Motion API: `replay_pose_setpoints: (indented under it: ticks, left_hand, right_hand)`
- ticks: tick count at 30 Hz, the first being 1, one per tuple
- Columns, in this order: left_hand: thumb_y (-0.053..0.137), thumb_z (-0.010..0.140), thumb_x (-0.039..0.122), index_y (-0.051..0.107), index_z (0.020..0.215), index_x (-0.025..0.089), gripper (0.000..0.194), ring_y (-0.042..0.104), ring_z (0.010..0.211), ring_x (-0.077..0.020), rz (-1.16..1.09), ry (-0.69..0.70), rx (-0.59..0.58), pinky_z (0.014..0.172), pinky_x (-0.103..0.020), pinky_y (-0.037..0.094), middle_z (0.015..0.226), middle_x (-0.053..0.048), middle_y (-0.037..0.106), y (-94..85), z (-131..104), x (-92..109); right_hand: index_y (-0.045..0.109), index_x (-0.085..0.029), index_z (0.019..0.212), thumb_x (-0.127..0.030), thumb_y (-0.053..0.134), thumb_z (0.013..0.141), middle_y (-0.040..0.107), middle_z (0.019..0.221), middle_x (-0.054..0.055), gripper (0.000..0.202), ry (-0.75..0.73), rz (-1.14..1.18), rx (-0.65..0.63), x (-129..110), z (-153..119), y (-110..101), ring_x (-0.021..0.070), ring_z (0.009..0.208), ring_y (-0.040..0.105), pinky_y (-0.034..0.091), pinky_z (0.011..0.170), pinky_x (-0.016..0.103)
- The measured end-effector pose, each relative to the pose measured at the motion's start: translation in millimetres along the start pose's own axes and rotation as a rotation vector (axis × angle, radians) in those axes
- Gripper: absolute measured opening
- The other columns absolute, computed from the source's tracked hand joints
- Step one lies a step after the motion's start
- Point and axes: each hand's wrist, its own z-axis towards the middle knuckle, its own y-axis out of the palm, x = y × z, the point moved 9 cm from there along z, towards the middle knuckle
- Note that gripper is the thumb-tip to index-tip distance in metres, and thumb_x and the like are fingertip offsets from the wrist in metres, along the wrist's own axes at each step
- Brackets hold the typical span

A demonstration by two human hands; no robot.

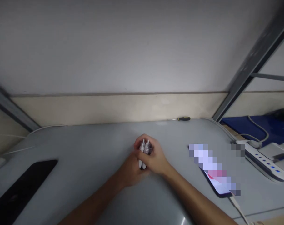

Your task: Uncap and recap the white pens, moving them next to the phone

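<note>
- The small white pieces [142,163] are held above the worktop [90,147], to the left of the phone [221,186].
- They are hugged by the curled fingers of the right hand [157,156], with its thumb laid across the front.
- The left hand [130,171] is tucked in close; its fingers are mostly hidden, so their grip cannot be told.
- For a good hold, the pieces should be held side by side, tips up, and squeezed softly so none is dropped or bent.
- The screwdriver [184,118] is seen past the phone, by the wall [113,107]; the power strip [261,161] is to the phone's right.
</note>
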Motion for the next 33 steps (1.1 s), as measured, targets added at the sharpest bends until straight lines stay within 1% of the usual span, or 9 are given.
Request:
replay_pose_setpoints:
  ticks: [5,8,11,14,18,21,25,29,33]
  left_hand:
    - [0.055,0.067,0.010,0.065,0.105,0.015,0.040,0.066,0.100,-0.0238,-0.083,-0.071,-0.002,0.087,-0.034,0.055,0.104,-0.007,0.071,1.2,2,-2]
    - [0.057,0.067,0.012,0.064,0.103,0.016,0.036,0.066,0.090,-0.0212,-0.133,-0.160,0.004,0.078,-0.031,0.056,0.095,-0.004,0.071,0.7,1,-11]
    - [0.059,0.070,0.017,0.062,0.102,0.015,0.033,0.064,0.078,-0.0181,-0.183,-0.238,0.029,0.066,-0.026,0.053,0.084,-0.003,0.069,-3.2,0,-23]
    - [0.061,0.074,0.022,0.061,0.099,0.014,0.026,0.060,0.067,-0.0145,-0.191,-0.269,0.025,0.057,-0.023,0.048,0.077,-0.002,0.065,-6.5,-1,-33]
    - [0.059,0.077,0.022,0.062,0.093,0.014,0.018,0.060,0.071,-0.0145,-0.105,-0.234,0.039,0.061,-0.023,0.047,0.080,-0.003,0.065,-11.5,-1,-36]
    - [0.056,0.078,0.021,0.061,0.084,0.015,0.010,0.059,0.071,-0.0150,-0.061,-0.254,0.054,0.061,-0.024,0.046,0.076,-0.002,0.064,-12.2,-1,-37]
    - [0.054,0.080,0.022,0.062,0.089,0.015,0.014,0.062,0.077,-0.0167,-0.077,-0.286,0.083,0.067,-0.026,0.049,0.081,-0.003,0.067,-12.6,-2,-38]
    - [0.058,0.075,0.022,0.061,0.087,0.015,0.014,0.064,0.072,-0.0175,-0.043,-0.301,0.073,0.063,-0.026,0.049,0.077,-0.002,0.067,-9.8,-4,-38]
    - [0.057,0.074,0.021,0.056,0.088,0.016,0.015,0.065,0.064,-0.0170,-0.185,-0.341,0.018,0.059,-0.027,0.051,0.069,-0.001,0.067,2.1,-7,-37]
  right_hand:
    - [0.058,-0.018,0.076,-0.015,0.060,0.072,0.054,0.067,-0.003,0.005,0.049,0.031,0.014,4,1,-2,0.0112,0.062,0.049,0.040,0.059,0.024]
    - [0.060,-0.018,0.073,-0.019,0.062,0.071,0.055,0.066,-0.003,0.003,0.098,0.058,0.041,7,2,-5,0.0113,0.061,0.050,0.040,0.058,0.024]
    - [0.060,-0.017,0.072,-0.026,0.065,0.072,0.055,0.063,-0.002,0.010,0.161,0.078,0.026,12,3,-5,0.0114,0.057,0.049,0.040,0.056,0.025]
    - [0.060,-0.017,0.073,-0.035,0.067,0.075,0.054,0.062,-0.002,0.019,0.191,0.056,0.006,16,6,-5,0.0112,0.057,0.048,0.041,0.057,0.025]
    - [0.060,-0.017,0.077,-0.039,0.066,0.077,0.052,0.065,-0.003,0.023,0.160,-0.008,0.021,19,9,-8,0.0108,0.059,0.047,0.040,0.059,0.024]
    - [0.056,-0.018,0.076,-0.045,0.065,0.079,0.050,0.065,-0.004,0.028,0.172,-0.068,0.072,26,9,-14,0.0108,0.060,0.045,0.039,0.059,0.024]
    - [0.050,-0.019,0.070,-0.050,0.065,0.080,0.045,0.060,-0.005,0.036,0.198,-0.148,0.072,34,9,-18,0.0101,0.057,0.041,0.037,0.057,0.024]
    - [0.048,-0.020,0.070,-0.051,0.070,0.074,0.043,0.059,-0.006,0.039,0.198,-0.157,0.031,37,9,-17,0.0101,0.056,0.040,0.036,0.054,0.023]
    - [0.048,-0.020,0.072,-0.054,0.072,0.072,0.046,0.060,-0.006,0.041,0.207,-0.207,0.028,40,9,-18,0.0108,0.058,0.043,0.037,0.054,0.023]
